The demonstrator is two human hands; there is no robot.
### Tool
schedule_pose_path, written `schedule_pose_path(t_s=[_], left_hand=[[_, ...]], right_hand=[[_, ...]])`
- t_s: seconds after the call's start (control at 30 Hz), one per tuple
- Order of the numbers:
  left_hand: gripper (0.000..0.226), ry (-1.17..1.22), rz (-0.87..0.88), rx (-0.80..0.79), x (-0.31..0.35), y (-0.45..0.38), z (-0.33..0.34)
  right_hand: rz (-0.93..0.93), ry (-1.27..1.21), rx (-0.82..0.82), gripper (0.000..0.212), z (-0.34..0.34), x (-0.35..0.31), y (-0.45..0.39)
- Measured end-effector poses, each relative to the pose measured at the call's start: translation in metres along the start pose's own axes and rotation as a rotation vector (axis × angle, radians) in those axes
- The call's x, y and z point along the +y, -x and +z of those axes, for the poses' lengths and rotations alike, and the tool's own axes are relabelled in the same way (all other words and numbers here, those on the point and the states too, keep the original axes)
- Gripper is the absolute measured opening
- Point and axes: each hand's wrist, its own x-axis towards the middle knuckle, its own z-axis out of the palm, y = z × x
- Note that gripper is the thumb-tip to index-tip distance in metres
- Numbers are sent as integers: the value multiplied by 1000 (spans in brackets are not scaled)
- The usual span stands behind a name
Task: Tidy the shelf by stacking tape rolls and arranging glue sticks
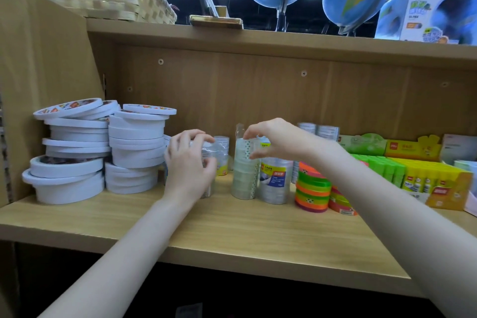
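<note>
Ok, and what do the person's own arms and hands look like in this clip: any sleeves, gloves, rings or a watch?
Both arms are bare along all that shows, with no sleeves in view. The left hand and the right hand wear no gloves. No ring shows on the fingers, and no watch or band at either wrist. No markings or nail colour can be made out.

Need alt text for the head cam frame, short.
Two bare hands reach into a wooden shelf: the right hand pinches the top of an upright wrapped column of clear tape rolls, the left hand grips another wrapped clear pack. White tape rolls are stacked left.
</note>
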Motion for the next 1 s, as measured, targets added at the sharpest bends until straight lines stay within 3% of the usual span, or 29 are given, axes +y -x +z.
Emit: schedule_pose_path(t_s=[0.13, 0.3, 0.43, 0.6, 0.7, 0.83, 1.0], left_hand=[[35, -21, 88, -127, -15, -1, -9], [42, -3, 118, -154, -20, -2, -13], [47, 81, 184, -310, -30, -3, -24], [61, 121, 208, -447, -39, -10, -42], [61, 76, 247, -402, -41, -8, -39], [58, 50, 284, -308, -45, -2, -31], [60, 22, 325, -280, -49, -1, -27]], right_hand=[[40, 128, 178, 30, 12, -8, 0], [63, 230, 153, 35, 17, -15, -12], [47, 254, 45, 52, 13, -13, -8], [33, 381, 83, 58, 25, -18, -22], [109, 455, 61, 69, 34, -20, -39], [216, 523, 71, 55, 45, -10, -56], [260, 437, -51, 54, 36, -6, -72]])
